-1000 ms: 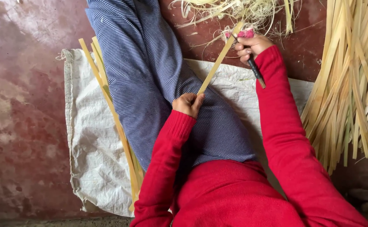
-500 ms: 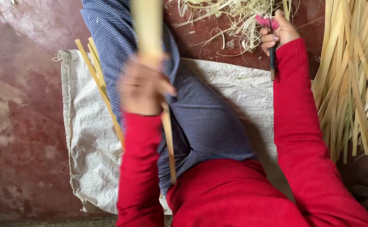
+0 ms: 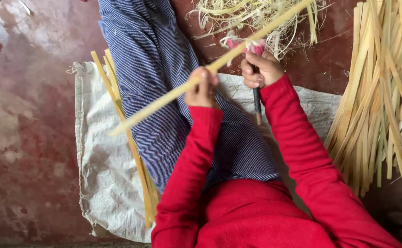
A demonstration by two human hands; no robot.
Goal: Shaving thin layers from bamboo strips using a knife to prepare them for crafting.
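Light, springy bamboo strip (image 3: pixel 173 94) slanting across the lap, pinched mid-length in closed left hand (image 3: pixel 202 87), right hand (image 3: pixel 261 69) fisted round dark-handled knife (image 3: pixel 257 103) against it; likely stiff lengthwise, splintery-edged, best gripped by flat faces

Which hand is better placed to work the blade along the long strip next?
Probably the right hand: it grips the dark-handled knife right against the bamboo strip. The left hand only holds that strip.
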